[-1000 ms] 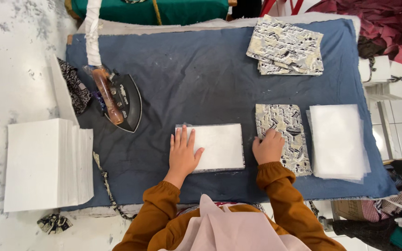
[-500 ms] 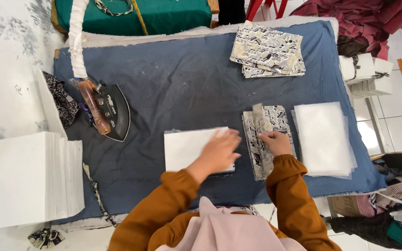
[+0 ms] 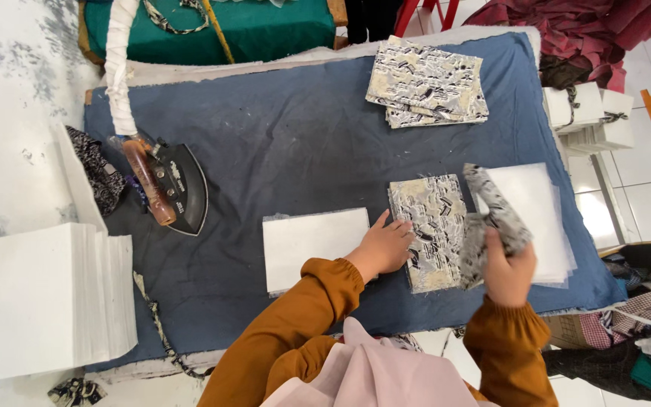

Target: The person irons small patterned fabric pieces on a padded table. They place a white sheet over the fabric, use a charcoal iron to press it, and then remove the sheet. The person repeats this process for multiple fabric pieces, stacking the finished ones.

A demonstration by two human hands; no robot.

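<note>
1. Blue cloth (image 3: pixel 303 136) covers the whole tabletop, creased and marked with pale smudges, and a person in rust-orange sleeves leans over its near edge.
2. Nearest, the right hand (image 3: pixel 508 271) is raised and clenched around a patterned fabric piece (image 3: pixel 495 211), which hangs crumpled above the cloth.
3. Just left of it, the left hand (image 3: pixel 383 246) lies flat and released, fingers pressing the edge of the patterned stack (image 3: pixel 431 230) on the cloth.
4. Touching that hand's other side is a white rectangular sheet (image 3: pixel 314 241).
5. Right of the patterned stack sits a pile of thin white sheets (image 3: pixel 540 203), partly behind the lifted piece.
6. Further left, a black iron (image 3: pixel 175 192) rests on the cloth, with a thick white stack (image 3: pixel 54 298) off the left edge.
7. Farthest back lies another pile of patterned pieces (image 3: pixel 427 83).
</note>
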